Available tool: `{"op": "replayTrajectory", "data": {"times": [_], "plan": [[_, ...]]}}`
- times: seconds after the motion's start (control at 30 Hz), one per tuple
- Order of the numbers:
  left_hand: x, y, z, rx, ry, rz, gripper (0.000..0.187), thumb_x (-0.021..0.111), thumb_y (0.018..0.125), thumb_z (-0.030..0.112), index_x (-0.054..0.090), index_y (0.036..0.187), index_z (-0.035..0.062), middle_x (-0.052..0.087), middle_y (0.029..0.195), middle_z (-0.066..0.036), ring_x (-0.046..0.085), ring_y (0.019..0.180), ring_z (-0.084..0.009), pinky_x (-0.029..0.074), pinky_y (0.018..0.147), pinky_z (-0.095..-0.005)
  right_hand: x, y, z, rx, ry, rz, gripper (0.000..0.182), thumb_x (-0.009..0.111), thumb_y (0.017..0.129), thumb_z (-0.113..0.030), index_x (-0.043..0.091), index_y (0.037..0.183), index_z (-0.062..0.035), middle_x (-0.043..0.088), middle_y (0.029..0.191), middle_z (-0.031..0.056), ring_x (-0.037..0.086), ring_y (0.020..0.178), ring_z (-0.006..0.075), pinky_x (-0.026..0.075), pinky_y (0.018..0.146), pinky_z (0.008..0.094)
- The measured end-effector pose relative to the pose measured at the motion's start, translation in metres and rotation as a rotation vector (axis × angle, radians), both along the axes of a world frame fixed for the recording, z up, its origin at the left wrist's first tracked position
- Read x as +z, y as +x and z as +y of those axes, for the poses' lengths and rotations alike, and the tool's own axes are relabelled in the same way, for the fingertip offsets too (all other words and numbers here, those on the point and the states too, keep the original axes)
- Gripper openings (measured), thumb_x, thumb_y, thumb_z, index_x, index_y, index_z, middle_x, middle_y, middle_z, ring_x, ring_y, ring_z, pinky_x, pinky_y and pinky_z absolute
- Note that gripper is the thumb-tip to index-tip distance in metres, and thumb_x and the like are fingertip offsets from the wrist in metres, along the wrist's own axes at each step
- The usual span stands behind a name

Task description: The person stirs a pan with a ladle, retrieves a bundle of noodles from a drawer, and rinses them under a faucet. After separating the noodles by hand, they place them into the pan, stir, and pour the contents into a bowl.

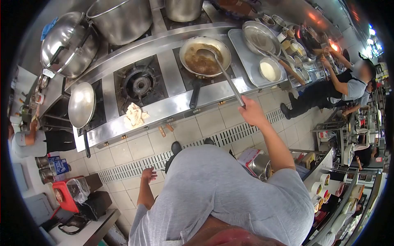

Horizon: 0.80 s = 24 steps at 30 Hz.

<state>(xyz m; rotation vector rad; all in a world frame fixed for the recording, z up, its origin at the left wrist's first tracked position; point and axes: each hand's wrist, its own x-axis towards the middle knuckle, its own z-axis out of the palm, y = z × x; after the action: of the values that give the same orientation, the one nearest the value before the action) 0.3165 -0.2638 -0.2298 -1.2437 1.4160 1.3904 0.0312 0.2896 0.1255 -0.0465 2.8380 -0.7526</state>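
Note:
My right hand is wrapped round the end of a long metal ladle. The bowl of the ladle lies in brown liquid inside a frying pan. This pan rests on a stove burner, its black handle toward me, and neither hand touches it. Down by my left side, my left hand hangs above the floor with its fingers apart and nothing in it. A crumpled cream cloth is on the stove's front edge, the nearest thing on the stove to that hand.
An uncovered burner sits left of the frying pan, and a second pan beyond it. Large pots stand behind. At right, a tray carries a strainer and a white-filled container. Co-workers stand at both sides.

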Motion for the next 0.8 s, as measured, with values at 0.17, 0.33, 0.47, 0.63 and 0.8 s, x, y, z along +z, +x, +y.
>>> {"op": "replayTrajectory", "data": {"times": [0.17, 0.33, 0.47, 0.63, 0.8], "plan": [[-0.002, 0.002, -0.002, 0.004, 0.0, -0.006, 0.047, 0.059, 0.095, 0.042, 0.053, 0.128, 0.0083, 0.065, 0.108, -0.013, 0.068, 0.084, -0.0283, 0.052, 0.064, -0.0428, 0.018, -0.005, -0.003, -0.052, -0.111, 0.038, 0.04, 0.064, 0.085, -0.013, 0.057, 0.12, 0.0045, 0.066, 0.1, 0.0291, 0.061, 0.098, 0.0467, 0.049, 0.087, 0.0467], [-0.001, 0.001, -0.005, 0.004, 0.001, -0.018, 0.046, 0.058, 0.095, 0.04, 0.054, 0.128, 0.0084, 0.066, 0.11, -0.014, 0.068, 0.084, -0.0286, 0.052, 0.064, -0.0429, 0.01, -0.027, -0.001, -0.046, -0.043, 0.137, 0.03, 0.064, 0.085, -0.012, 0.058, 0.109, 0.0038, 0.065, 0.084, 0.025, 0.063, 0.08, 0.0439, 0.05, 0.072, 0.0478], [-0.002, -0.001, -0.007, -0.004, 0.005, 0.021, 0.043, 0.057, 0.096, 0.039, 0.054, 0.126, 0.0085, 0.066, 0.113, -0.015, 0.069, 0.085, -0.029, 0.052, 0.064, -0.0429, 0.016, -0.037, -0.007, -0.209, -0.335, -0.244, 0.024, 0.066, 0.088, -0.015, 0.061, 0.104, 0.0022, 0.062, 0.07, 0.0124, 0.061, 0.054, 0.0239, 0.047, 0.048, 0.0377], [0.002, 0.001, -0.004, 0.011, -0.013, 0.038, 0.042, 0.057, 0.096, 0.042, 0.055, 0.121, 0.0083, 0.067, 0.11, -0.015, 0.069, 0.082, -0.0285, 0.052, 0.064, -0.0428, -0.004, -0.041, 0.014, -0.351, -1.194, -0.536, 0.023, 0.065, 0.091, -0.014, 0.06, 0.107, 0.001, 0.057, 0.068, 0.0026, 0.05, 0.046, 0.0083, 0.039, 0.038, 0.0235], [0.003, 0.003, -0.001, 0.007, -0.004, 0.013, 0.044, 0.057, 0.096, 0.043, 0.054, 0.122, 0.0078, 0.066, 0.11, -0.015, 0.069, 0.081, -0.0284, 0.052, 0.063, -0.0428, 0.009, -0.031, 0.008, -0.342, -1.239, -0.529, 0.02, 0.064, 0.092, -0.012, 0.06, 0.107, 0.0006, 0.057, 0.068, 0.0017, 0.05, 0.046, 0.0072, 0.038, 0.038, 0.0218]]}}
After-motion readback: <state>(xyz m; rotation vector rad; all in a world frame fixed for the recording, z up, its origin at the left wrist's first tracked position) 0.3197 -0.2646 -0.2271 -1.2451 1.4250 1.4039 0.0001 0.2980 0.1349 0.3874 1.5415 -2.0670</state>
